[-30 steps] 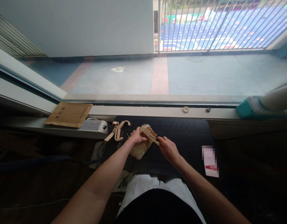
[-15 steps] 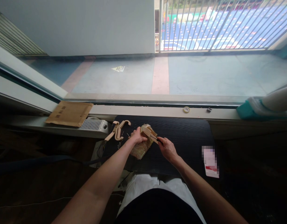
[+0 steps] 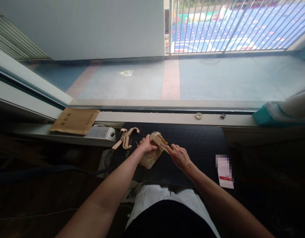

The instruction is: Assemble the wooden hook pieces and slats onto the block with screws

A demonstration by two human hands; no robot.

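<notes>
On a black table lies a block-like package wrapped in shiny brownish tape or film. My left hand is closed around a pale wooden piece, pressing it on the package. My right hand grips a screwdriver; its thin metal shaft meets the wooden piece, while its handle is hidden in my fingers. To the left rest wooden hooks, with several screws scattered beside them. Where the shaft's tip sits exactly is too small to tell.
A white card or box, partly blurred, lies at the table's right edge. On the windowsill are a tape roll and a small dark object. A brown envelope covers part of the radiator. A teal bin stands right.
My right hand has turned and shifted slightly to the right, now covering the screwdriver's black handle. My left hand, the wooden piece and the package stay almost in place.
</notes>
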